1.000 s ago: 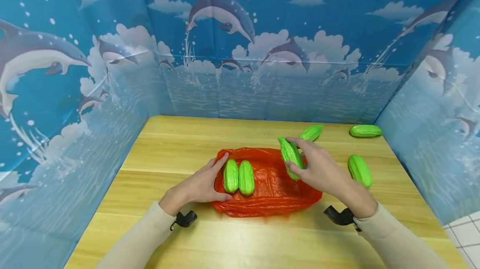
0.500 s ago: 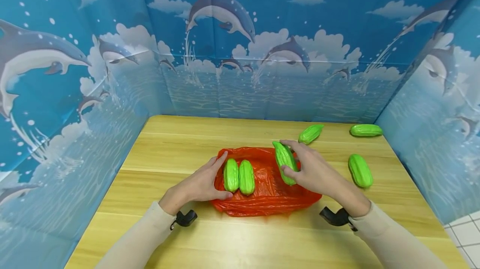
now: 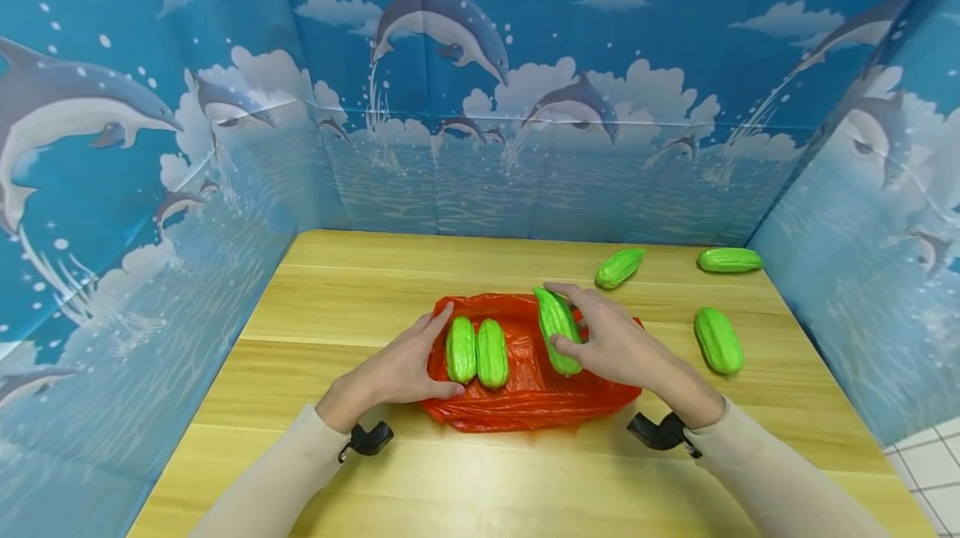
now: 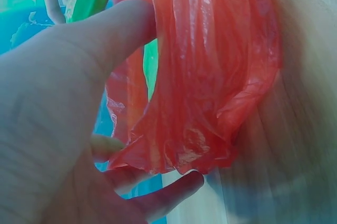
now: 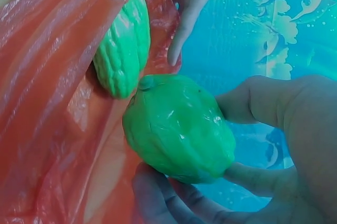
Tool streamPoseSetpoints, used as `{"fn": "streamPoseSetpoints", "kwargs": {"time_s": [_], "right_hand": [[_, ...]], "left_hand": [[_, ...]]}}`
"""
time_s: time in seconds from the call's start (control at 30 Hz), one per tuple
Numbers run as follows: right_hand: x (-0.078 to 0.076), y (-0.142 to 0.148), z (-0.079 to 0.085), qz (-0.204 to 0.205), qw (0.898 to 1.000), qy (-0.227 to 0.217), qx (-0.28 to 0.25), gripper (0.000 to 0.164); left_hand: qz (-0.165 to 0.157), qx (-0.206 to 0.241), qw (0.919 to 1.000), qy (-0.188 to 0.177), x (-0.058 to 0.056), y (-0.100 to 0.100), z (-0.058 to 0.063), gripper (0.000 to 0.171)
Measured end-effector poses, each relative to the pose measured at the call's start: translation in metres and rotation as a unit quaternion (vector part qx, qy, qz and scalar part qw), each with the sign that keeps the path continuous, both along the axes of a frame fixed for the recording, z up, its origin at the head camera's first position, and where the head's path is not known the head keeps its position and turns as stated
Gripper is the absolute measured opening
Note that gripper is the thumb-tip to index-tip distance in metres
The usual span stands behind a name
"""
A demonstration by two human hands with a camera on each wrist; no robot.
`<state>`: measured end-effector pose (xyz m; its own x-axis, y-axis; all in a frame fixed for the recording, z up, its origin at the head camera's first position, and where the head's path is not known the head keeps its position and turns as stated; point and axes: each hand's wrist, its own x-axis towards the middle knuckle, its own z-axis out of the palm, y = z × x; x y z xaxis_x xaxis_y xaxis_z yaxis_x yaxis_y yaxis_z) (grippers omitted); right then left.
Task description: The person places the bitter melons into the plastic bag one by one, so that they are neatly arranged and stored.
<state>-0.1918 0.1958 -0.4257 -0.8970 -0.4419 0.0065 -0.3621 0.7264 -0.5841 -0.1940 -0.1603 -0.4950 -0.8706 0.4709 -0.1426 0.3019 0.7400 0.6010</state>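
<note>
In the head view, a red plastic bag (image 3: 525,413) lies spread with its mouth up, and two bright green bitter melons (image 3: 492,354) rest side by side in its left half. My left hand (image 3: 401,367) holds the bag's left end, its thumb hooked over the near rim; the left wrist view shows its other fingers (image 4: 171,195) at the bag's end. My right hand (image 3: 611,338) grips another bitter melon (image 3: 557,329) over the bag's right half, thumb on one side and fingers on the other. In the right wrist view, this held melon (image 5: 179,129) appears end-on.
Three more bitter melons lie on the wooden table (image 3: 337,288): one behind the bag (image 3: 619,269), one at the back right (image 3: 730,260) and one at the right (image 3: 718,341). A dolphin-print curtain (image 3: 480,171) encloses the table's back and sides.
My right hand has carried its bitter melon leftward and slightly nearer, farther over the bag. The left hand and the two melons in the bag have stayed put.
</note>
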Motion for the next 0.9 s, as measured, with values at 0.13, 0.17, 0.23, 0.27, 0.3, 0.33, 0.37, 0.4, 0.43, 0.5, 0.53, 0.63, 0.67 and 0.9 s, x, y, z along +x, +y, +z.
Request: {"fn": "streamPoseSetpoints", "kwargs": {"time_s": [0.13,0.17,0.23,0.27,0.3,0.33,0.37,0.4,0.43,0.5,0.53,0.63,0.67,0.9], "right_hand": [[-0.002,-0.004,-0.001,0.009,1.0,-0.012,-0.004,0.076],[-0.002,-0.004,-0.002,0.011,1.0,-0.014,-0.002,0.076],[-0.003,-0.006,-0.003,0.013,1.0,-0.017,0.001,0.076],[-0.003,-0.007,-0.004,0.014,1.0,-0.019,0.003,0.076],[-0.003,-0.008,-0.004,0.015,1.0,-0.022,0.004,0.076],[-0.004,-0.009,-0.005,0.016,1.0,-0.025,0.004,0.076],[-0.004,-0.01,-0.006,0.016,0.999,-0.027,0.004,0.076],[-0.005,-0.011,-0.006,0.017,0.999,-0.03,0.003,0.075],[-0.005,-0.012,-0.007,0.018,0.999,-0.032,0.003,0.075],[-0.006,-0.014,-0.007,0.02,0.999,-0.037,0.004,0.075],[-0.006,-0.015,-0.008,0.019,0.999,-0.039,0.006,0.074],[-0.007,-0.017,-0.009,0.02,0.999,-0.05,0.004,0.074],[-0.008,-0.018,-0.01,0.021,0.998,-0.052,0.004,0.073],[-0.01,-0.024,-0.014,0.013,0.998,-0.058,0.004,0.073]], "left_hand": [[0.003,0.0,1.0,0.002,0.001,0.001,0.001,0.131],[0.004,0.0,1.0,0.003,0.001,0.001,0.001,0.131],[0.006,0.001,1.0,0.004,0.001,0.001,0.001,0.131],[0.007,0.001,1.0,0.005,0.001,0.001,0.001,0.131],[0.007,0.001,0.9999,0.007,0.001,0.001,0.001,0.131],[0.007,0.002,0.9999,0.008,0.001,0.001,0.001,0.132],[0.007,0.004,0.9999,0.009,0.001,0.001,0.001,0.132],[0.006,0.005,0.9999,0.011,0.002,0.001,0.001,0.132],[0.005,0.007,0.9999,0.013,0.002,0.001,0.002,0.132],[0.002,0.01,0.9999,0.014,0.003,0.001,0.002,0.132],[0.001,0.012,0.9998,0.015,0.003,0.001,0.002,0.132],[-0.002,0.013,0.9998,0.017,0.003,0.002,0.002,0.133],[-0.002,0.013,0.9998,0.018,0.004,0.002,0.003,0.133],[-0.004,0.013,0.9997,0.02,0.003,0.002,0.002,0.133]]}}
